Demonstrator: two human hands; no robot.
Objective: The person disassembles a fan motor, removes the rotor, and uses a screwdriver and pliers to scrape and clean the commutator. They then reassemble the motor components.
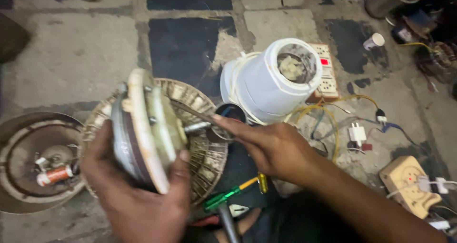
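Closest to the lens, in the lower left of the frame, the left hand point(135, 195) is wrapped around a fan motor assembly point(143, 128), thumb on the near face and fingers curled behind, so it is closed firmly on the rim of the stacked discs and holds them on edge. From the centre of the assembly a short metal shaft point(197, 126) pokes toward the middle of the frame. The right hand point(271, 148) comes in from the lower right with the forefinger stretched out and the other fingers folded; the fingertip meets the shaft end, and a thin dark rod or wire seems to lie along the finger, though motion blur leaves it unclear whether it is pinched.

To do this step well, by judgement, the left hand should keep the assembly steady and square while the right works only at the shaft tip, with light pressure so nothing skews.

Behind the assembly, a round wicker-like grille point(209, 162) lies on the floor. Below the right wrist sit a green-handled tool point(223, 198) and a yellow-handled screwdriver point(259, 181). Upper centre stands a white cylindrical housing point(271, 83) beside a power strip point(326, 71). Far left lies a rusty round cover point(28, 162) with a small orange part inside, and tangled wires point(328, 124) spread to the right.
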